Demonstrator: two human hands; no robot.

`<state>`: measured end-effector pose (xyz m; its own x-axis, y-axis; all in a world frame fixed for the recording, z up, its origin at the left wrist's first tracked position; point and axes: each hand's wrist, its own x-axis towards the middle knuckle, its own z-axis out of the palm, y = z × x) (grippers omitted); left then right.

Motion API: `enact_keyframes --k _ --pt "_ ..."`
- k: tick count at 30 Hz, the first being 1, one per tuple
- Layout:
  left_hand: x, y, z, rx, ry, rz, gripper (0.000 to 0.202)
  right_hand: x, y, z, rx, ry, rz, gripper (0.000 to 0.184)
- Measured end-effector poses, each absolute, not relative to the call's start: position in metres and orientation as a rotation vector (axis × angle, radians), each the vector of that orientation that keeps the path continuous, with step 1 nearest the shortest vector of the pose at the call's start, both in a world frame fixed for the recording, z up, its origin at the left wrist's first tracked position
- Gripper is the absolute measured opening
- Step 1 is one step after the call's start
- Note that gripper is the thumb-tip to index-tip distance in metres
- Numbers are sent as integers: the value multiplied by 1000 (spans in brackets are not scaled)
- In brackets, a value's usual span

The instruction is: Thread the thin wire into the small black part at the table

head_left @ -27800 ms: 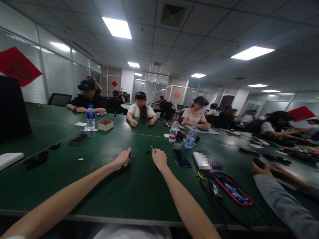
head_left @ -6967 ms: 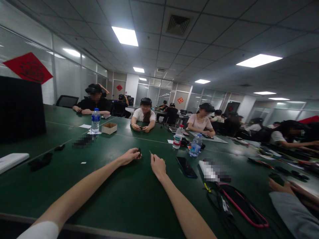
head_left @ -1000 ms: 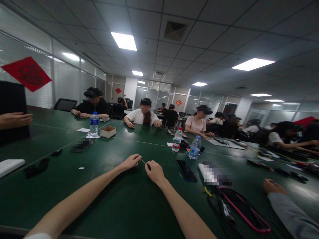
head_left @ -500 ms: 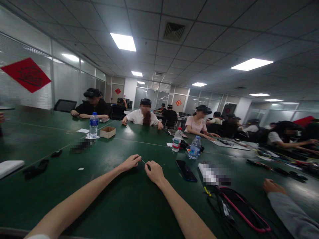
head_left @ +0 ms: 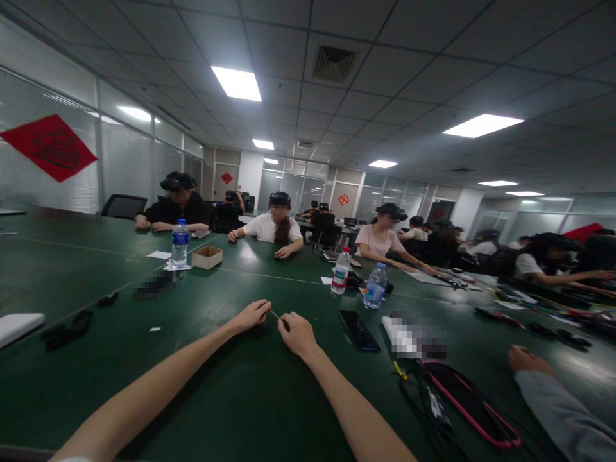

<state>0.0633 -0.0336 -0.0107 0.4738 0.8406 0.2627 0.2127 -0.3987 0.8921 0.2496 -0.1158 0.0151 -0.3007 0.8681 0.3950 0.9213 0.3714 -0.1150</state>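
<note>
Above the green table [head_left: 231, 398], my left hand [head_left: 254, 315] is closed, its fingertips pinching the far end of a thin pale rod [head_left: 274, 314]. My right hand [head_left: 298, 334] is closed too, wrapped around a small dark part that shows between its fingers at the rod's near end. The rod spans the short gap between both hands. Its exact kind is too small to make out. A dark phone [head_left: 359, 330] lies just right of my right hand.
Bottles [head_left: 375, 286] stand ahead to the right, and another bottle [head_left: 179, 245] stands by a small open box [head_left: 206, 257]. A pink-edged black pouch [head_left: 474, 404] and cables lie at right, near another person's hand [head_left: 529, 360]. Several people sit across the table.
My hands keep their grip on the rod and have barely shifted. Across the table, the person in white has moved a hand inward, and the person in pink reaches farther right.
</note>
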Motion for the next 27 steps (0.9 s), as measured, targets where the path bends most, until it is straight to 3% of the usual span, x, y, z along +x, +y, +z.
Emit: enact_keyframes --k 9,27 --pt "61 -33 -12 1831 820 952 56 251 -115 14 -1500 -2295 -200 32" --pt "60 -27 -17 1773 819 938 53 251 -112 10 -1484 -2220 -181 32"
